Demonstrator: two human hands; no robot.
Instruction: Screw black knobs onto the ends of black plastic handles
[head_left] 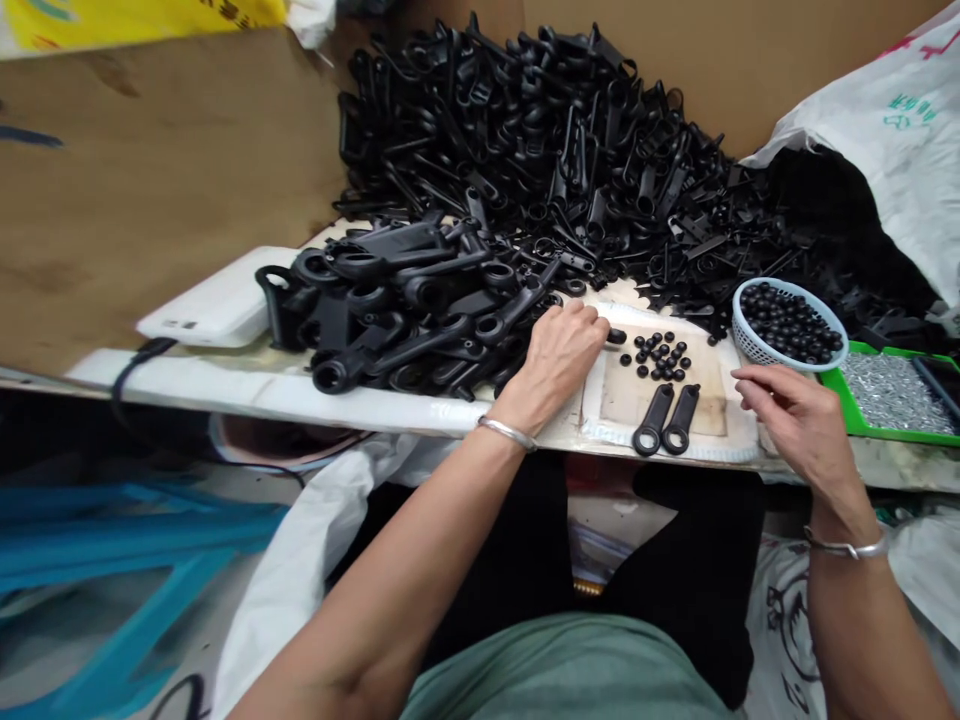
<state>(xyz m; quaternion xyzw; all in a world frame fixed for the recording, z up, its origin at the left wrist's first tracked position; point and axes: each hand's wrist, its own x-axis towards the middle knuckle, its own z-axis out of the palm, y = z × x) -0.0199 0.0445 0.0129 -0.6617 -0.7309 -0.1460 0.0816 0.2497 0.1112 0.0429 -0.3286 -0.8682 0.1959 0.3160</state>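
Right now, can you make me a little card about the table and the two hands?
Left hand: palm down, fingertips at the stacked black handles
Right hand: open, empty, beside the basket of black balls
Mat: two black handles side by side, loose black balls
Behind: big heap of black parts
Right edge: green tray of silver screws

A small assembly workshop: a heap of black plastic handles (540, 150) covers the worktop (247, 385) (beside a tray of screws (889, 392)).

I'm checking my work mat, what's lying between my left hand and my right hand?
Head view: loose small black beads and two black handles side by side on the mat.
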